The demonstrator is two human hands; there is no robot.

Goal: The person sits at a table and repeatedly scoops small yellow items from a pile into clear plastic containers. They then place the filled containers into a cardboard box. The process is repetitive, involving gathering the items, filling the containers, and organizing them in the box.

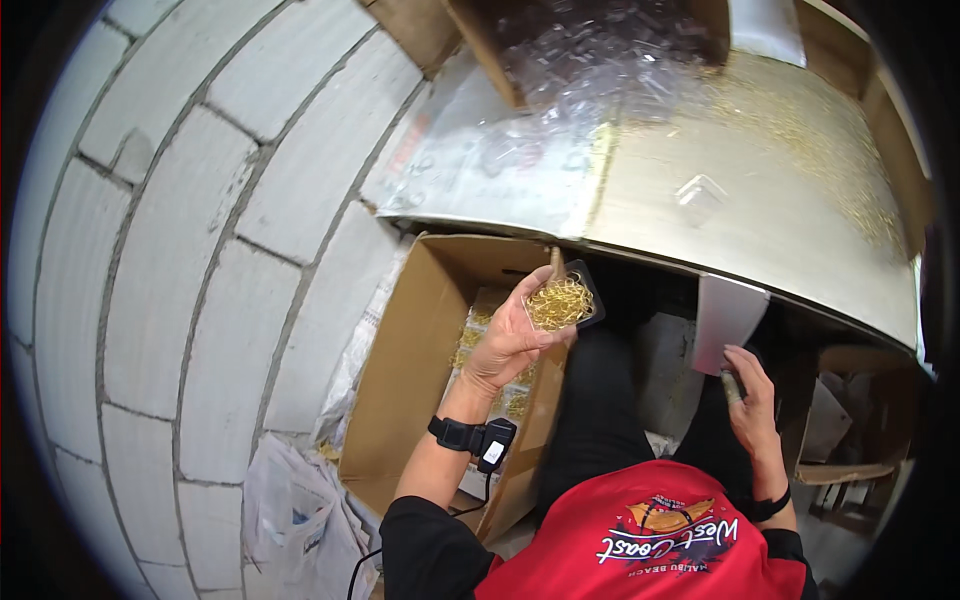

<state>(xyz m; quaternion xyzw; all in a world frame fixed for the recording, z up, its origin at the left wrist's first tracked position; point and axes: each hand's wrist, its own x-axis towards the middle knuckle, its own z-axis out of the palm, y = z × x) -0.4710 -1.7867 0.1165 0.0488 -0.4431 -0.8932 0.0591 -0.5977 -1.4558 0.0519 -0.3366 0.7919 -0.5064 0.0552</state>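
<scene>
My left hand is closed around a small clear plastic box, holding it over the right edge of a cardboard carton. Thin gold-coloured metal pieces, curved like hooks or pins, fill the box in a tangled heap. Lower and to the right, my right hand grips the bottom end of a stiff white card. The card's upper end meets the table's front edge. Something pale is wrapped around one finger or the thumb of this hand.
Left of my legs, the open carton contains filled boxes of gold pieces. On the table lie scattered gold pieces, one clear box and a pile of clear boxes. A smaller carton stands right; plastic bags lie left.
</scene>
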